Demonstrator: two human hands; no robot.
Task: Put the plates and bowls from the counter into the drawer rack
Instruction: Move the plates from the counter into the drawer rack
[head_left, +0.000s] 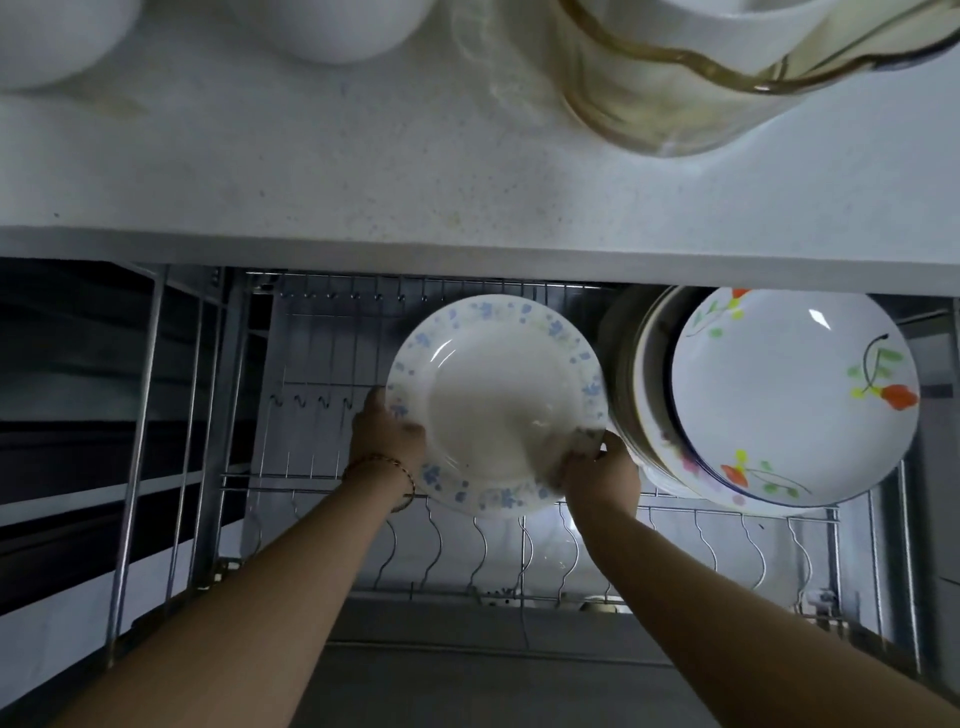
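I hold a white plate with a blue flower rim (496, 400) over the open drawer rack (524, 540). My left hand (387, 428) grips its left edge and my right hand (597, 465) grips its lower right edge. The plate is tilted, face toward me, just left of a stack of upright plates standing in the rack; the front one has red and green flowers (795, 400). On the white counter (363, 171) above, two white bowls (322, 26) show partly at the top edge.
An amber-rimmed glass vessel (675, 88) stands on the counter at top right, blurred. The rack's wire dividers (483, 551) run along the front rail below the plate. Metal side frames (140, 415) of the drawer stand at left.
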